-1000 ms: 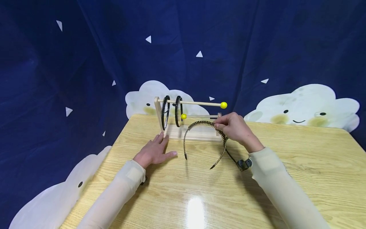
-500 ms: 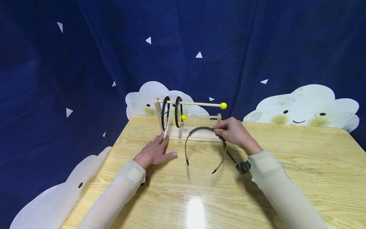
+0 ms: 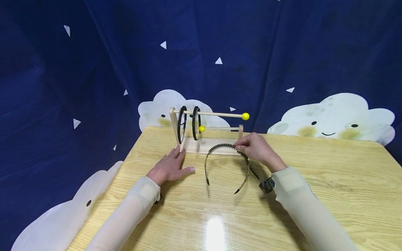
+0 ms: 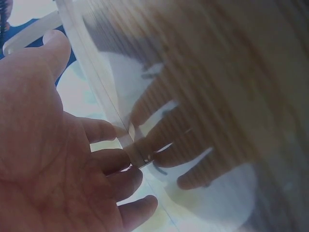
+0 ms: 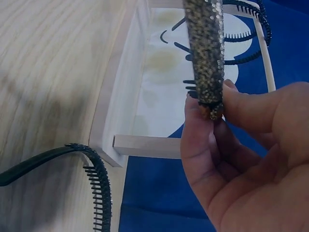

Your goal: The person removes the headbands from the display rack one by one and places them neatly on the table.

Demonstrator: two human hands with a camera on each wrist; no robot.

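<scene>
Between thumb and fingertips, my right hand pinches a toothed gold-and-black headband by its top, right of centre. Its two legs point down over the table; in the right wrist view its glittery band rises from the pinch. Behind it stands a wooden headband stand, where two black toothed headbands hang on the upper rod. With fingers spread, my left hand rests on the table, fingertips at the left end of the stand's base. Its palm shows in the left wrist view.
A black toothed headband lies by the stand's right end, mostly hidden by my right hand in the head view. Yellow balls cap the rods. The wooden table meets a dark blue curtain with cloud prints.
My right hand has come down a little, lowering the gold-and-black headband toward the table and slightly rightward. The left hand and the stand have stayed in place.
</scene>
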